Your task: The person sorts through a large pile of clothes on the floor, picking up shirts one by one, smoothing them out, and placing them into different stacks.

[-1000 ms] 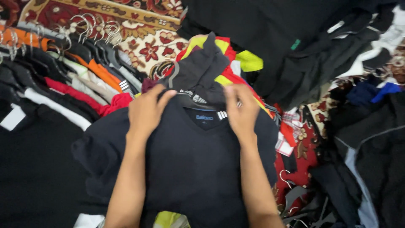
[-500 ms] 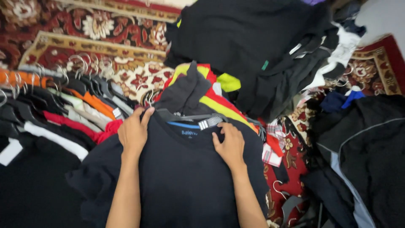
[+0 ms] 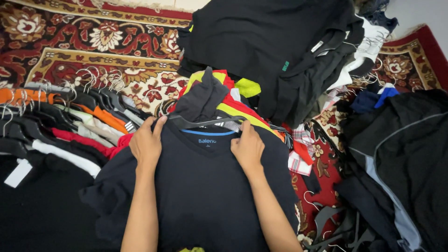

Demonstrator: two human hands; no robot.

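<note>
A dark navy tee lies front-up on the heap of clothes, its collar pointing away from the person, and both hands sit at its shoulders. The left hand rests near one end of a dark hanger, fingers curled over the shoulder seam; its grip looks closed on cloth there, though I cannot tell whether it also has the hanger arm. The right hand lies flatter at the other shoulder, fingertips pinching fabric just below the hanger's far end. The hanger shows above the neckline, so the hands seem placed to keep the shoulders level on it.

To the left, a row of hung shirts lies fanned out, metal hooks bunched together, which keeps each one separate and easy to lift. Behind the tee, a crumpled bundle of red and yellow garments sits loose. Further back a black stack lies folded flat. All of this rests on a patterned red rug, and spare hangers lie tangled at the right.
</note>
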